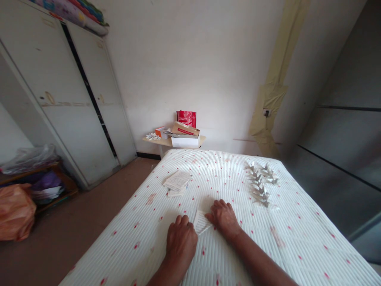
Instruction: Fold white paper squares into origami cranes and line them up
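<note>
A small folded piece of printed paper lies on the mattress between my two hands. My left hand is closed at the paper's left edge, its fingertips curled down out of sight. From the right, my right hand grips the paper's upper right side, with the thumb against it and the other fingers bent. Beyond my left hand rests a loose stack of printed paper sheets. Several folded paper cranes stand in a cluster on the right part of the mattress.
The white quilted mattress carries red dots. Behind its far edge, a small table holds a white box, a red bag and small white pieces. A cabinet stands left, a grey panelled surface right.
</note>
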The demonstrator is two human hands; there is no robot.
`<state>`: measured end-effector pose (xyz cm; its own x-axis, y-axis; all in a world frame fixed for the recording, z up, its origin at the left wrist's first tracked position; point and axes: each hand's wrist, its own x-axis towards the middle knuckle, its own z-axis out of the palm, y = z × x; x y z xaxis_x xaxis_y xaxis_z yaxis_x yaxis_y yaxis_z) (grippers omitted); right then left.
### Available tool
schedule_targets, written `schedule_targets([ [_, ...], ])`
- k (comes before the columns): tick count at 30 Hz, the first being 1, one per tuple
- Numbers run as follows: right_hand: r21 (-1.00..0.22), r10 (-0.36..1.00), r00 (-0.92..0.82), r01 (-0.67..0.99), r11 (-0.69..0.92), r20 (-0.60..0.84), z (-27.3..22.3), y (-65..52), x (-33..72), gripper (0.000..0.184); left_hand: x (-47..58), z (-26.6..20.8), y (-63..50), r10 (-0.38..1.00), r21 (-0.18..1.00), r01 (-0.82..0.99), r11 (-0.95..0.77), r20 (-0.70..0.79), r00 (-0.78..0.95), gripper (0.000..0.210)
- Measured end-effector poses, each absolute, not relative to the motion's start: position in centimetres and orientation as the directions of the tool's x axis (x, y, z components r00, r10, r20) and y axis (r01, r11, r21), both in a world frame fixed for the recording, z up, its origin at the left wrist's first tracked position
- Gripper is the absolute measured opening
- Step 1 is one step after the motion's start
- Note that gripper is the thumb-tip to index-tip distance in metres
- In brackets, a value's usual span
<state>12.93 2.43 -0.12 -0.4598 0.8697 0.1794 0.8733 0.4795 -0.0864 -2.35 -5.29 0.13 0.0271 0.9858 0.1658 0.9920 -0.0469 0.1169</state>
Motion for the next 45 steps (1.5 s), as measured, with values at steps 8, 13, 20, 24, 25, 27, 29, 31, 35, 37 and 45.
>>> schedule_targets([
  [8, -0.1, 0.877, -0.435, 0.882, 0.461, 0.201, -0.2, 2.2, 13.1, 0.02, -2.4, -0.8, -5.5, 0.952, 0.154, 0.966, -0.207, 0.261, 0.163, 0.036],
  [13, -0.123, 0.882, -0.409, 0.888, 0.444, 0.235, -0.4, 2.5, 13.4, 0.018, -2.6, -1.8, -5.1, 0.92, 0.167, 0.936, -0.31, 0.302, 0.251, 0.028],
  [20, -0.379, 0.922, -0.302, 0.846, 0.376, 0.241, -0.8, 2.7, 14.3, 0.02, -2.7, -1.9, -5.0, 0.897, 0.166, 0.918, -0.361, 0.33, 0.293, 0.029],
  [24, -0.443, 0.905, -0.342, 0.79, 0.423, 0.254, -0.9, 1.6, 14.1, 0.048, -2.7, -1.9, -4.9, 0.906, 0.175, 0.922, -0.346, 0.319, 0.279, 0.027],
  [25, -0.441, 0.903, -0.349, 0.789, 0.428, 0.252, -0.8, 1.3, 14.0, 0.049, -2.7, -1.9, -4.9, 0.909, 0.176, 0.923, -0.341, 0.311, 0.277, 0.026],
  [27, -0.435, 0.903, -0.353, 0.792, 0.428, 0.245, -0.7, 1.0, 13.8, 0.048, -2.6, -1.8, -4.8, 0.914, 0.18, 0.923, -0.339, 0.297, 0.278, 0.024],
  [29, -0.434, 0.904, -0.354, 0.793, 0.427, 0.241, -0.6, 0.8, 13.7, 0.047, -2.6, -1.6, -4.9, 0.915, 0.185, 0.921, -0.343, 0.288, 0.283, 0.024],
  [31, -0.44, 0.903, -0.362, 0.789, 0.428, 0.23, -0.4, 0.9, 13.8, 0.048, -2.6, -1.5, -4.9, 0.918, 0.19, 0.922, -0.338, 0.281, 0.278, 0.024],
  [35, -0.45, 0.911, -0.371, 0.793, 0.411, 0.179, -0.1, 1.2, 14.3, 0.048, -2.7, -1.4, -5.0, 0.92, 0.197, 0.921, -0.337, 0.277, 0.277, 0.026],
  [37, -0.46, 0.916, -0.367, 0.794, 0.398, 0.159, -0.1, 1.4, 14.7, 0.048, -2.7, -1.6, -5.0, 0.917, 0.199, 0.918, -0.343, 0.285, 0.281, 0.027],
  [45, -0.54, 0.883, -0.406, 0.701, 0.466, 0.235, -1.1, 3.1, 16.5, 0.045, -2.8, -2.0, -4.8, 0.913, 0.194, 0.917, -0.348, 0.292, 0.285, 0.027],
])
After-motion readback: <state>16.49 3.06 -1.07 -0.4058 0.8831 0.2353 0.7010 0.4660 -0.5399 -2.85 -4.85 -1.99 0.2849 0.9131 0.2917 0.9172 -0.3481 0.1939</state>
